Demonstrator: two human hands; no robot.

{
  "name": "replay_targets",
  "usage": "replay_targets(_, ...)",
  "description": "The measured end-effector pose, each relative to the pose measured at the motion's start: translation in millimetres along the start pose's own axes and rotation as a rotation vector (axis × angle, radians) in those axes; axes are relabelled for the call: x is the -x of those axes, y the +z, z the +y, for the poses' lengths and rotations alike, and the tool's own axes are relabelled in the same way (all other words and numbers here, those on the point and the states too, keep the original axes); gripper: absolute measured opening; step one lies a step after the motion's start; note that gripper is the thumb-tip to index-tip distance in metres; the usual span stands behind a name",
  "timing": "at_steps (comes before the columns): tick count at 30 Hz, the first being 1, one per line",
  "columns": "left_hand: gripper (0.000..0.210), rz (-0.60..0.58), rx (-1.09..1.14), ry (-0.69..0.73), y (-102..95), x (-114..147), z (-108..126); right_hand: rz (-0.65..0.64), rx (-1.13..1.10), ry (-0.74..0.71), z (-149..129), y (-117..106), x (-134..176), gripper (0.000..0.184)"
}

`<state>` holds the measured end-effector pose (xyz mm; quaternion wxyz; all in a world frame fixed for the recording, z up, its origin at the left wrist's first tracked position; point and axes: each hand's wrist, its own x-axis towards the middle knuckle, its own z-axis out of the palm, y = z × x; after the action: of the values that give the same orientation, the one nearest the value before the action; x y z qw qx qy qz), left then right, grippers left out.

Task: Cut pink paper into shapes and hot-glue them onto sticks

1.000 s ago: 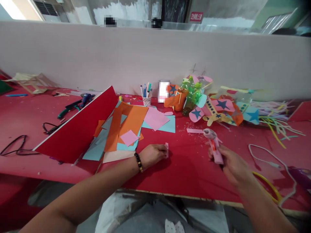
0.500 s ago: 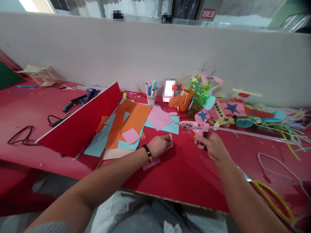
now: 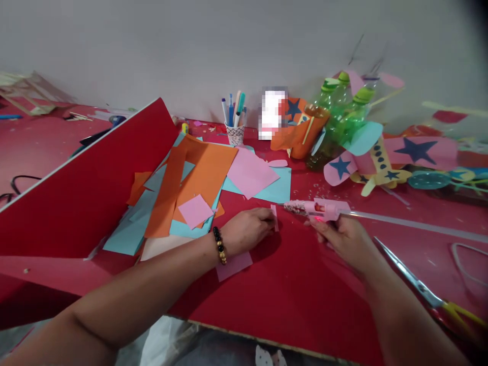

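Two hands [image 3: 247,231]; one glue gun [image 3: 331,208]; one scissors [image 3: 430,295]; one pen cup [image 3: 235,135]; three green caps [image 3: 364,95].

Left wrist [image 3: 209,250]: beaded bracelet [image 3: 218,244], round glossy black beads plus gold ones, gold mostly near side. Forearms [image 3: 156,297] bare. Greyish clothing [image 3: 232,351] at bottom edge, mostly cut off.

Glue gun [image 3: 331,209], pink, speckled nozzle, red light glowing: you are gripping it in your right hand [image 3: 348,239], nozzle pointing left, a long clear glue stick [image 3: 396,224] extending behind. Paper piece [image 3: 275,219], pink, narrow: your left hand [image 3: 249,231] is pinching it, just beside the nozzle tip.
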<state>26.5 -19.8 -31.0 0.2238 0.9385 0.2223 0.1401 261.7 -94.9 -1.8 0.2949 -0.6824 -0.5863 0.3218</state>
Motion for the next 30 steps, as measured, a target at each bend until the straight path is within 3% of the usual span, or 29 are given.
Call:
replay_targets(10,0.026,-0.027,0.038,-0.034,-1.9,-1.9,2.1,0.047,0.102,-0.013,-6.3,6.2,-0.7,0.034)
replay_targets(19,0.028,0.019,-0.082,0.084,0.3,-1.3,-2.9,0.086,0.239,-0.069,-7.5,7.4,0.1,0.035)
replay_targets(30,0.028,0.023,-0.042,0.058,0.0,-0.7,-0.9,0.084,0.261,-0.069,-11.6,10.1,-0.8,0.035)
